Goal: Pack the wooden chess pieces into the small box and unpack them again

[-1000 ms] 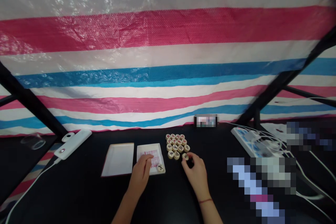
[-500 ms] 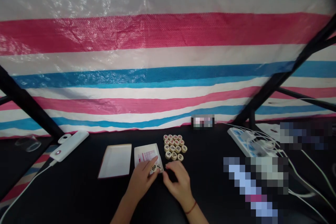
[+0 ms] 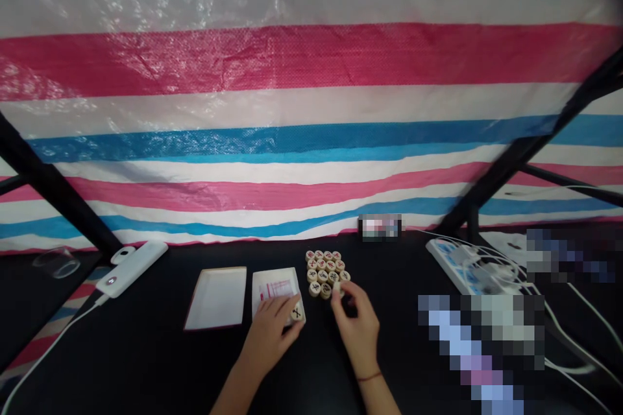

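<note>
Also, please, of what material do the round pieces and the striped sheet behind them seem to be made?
The round pieces: pale cream, smooth and fairly matt, with red or dark characters on top. They look like wood, but plastic is possible.
The striped sheet: most likely woven plastic with a glossy finish, judging by its bright glints, creases and fine weave-like texture.

The only view looks from the head of the person, above the near side of the black worktop (image 3: 160,363), facing forward and down at close range, with the striped plastic sheet (image 3: 311,104) across the far side, and no second view shares the scene.
</note>
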`<control>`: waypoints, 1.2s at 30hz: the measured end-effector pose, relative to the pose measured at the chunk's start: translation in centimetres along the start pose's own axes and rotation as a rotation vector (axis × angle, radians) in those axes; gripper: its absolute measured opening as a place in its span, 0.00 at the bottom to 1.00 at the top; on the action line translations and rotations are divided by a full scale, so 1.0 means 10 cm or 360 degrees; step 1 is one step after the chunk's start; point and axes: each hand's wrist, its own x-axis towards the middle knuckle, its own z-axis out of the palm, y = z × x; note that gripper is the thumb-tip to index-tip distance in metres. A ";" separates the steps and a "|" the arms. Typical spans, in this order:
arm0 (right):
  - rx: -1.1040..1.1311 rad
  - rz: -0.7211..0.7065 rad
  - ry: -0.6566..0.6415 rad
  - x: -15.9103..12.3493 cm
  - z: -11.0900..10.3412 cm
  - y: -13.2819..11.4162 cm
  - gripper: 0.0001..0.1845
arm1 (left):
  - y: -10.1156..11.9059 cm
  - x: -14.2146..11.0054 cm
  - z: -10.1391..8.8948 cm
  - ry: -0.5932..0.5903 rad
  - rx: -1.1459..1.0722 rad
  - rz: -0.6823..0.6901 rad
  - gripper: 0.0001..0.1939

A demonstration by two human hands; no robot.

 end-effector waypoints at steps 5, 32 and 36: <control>-0.0177 0.0175 -0.0250 0.03 -0.10 0.33 0.13 | -0.04 0.02 -0.01 -0.0023 -0.0056 -0.0052 0.16; -0.0288 0.0155 -0.0463 -0.01 -0.05 0.38 0.11 | -0.03 0.01 0.02 -0.0126 0.0006 -0.0190 0.14; -0.0173 0.0074 -0.0309 -0.01 -0.07 0.23 0.09 | -0.03 0.00 0.03 -0.0113 -0.0014 -0.0197 0.14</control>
